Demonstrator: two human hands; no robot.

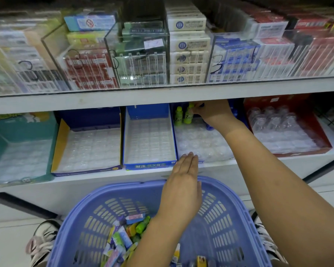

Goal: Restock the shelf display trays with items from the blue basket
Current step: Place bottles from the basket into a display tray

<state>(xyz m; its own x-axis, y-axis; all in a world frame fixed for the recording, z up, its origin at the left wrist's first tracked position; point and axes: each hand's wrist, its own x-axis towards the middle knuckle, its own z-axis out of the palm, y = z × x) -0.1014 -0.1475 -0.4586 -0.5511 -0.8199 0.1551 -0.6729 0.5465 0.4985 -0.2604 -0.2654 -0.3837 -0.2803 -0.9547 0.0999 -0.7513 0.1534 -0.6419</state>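
Right hand (213, 110): at 12 o'clock, fingers pinching a green bottle (189, 113) in the clear tray (204, 145).
Left hand (183, 182): flat, released, over blue basket (237, 214).
Risk: neighbouring bottle (178, 116) toppling if nudged.

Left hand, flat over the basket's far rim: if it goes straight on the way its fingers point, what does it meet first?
Probably the clear blister tray holding the small green bottles. The left hand has its fingertips at that tray's front edge, though their height above it is unclear.

Even indoor light, dim under upper shelf (162, 101); top boxes (187, 45) soft/blurred, acrylic glare, wide-angle bending at edges.
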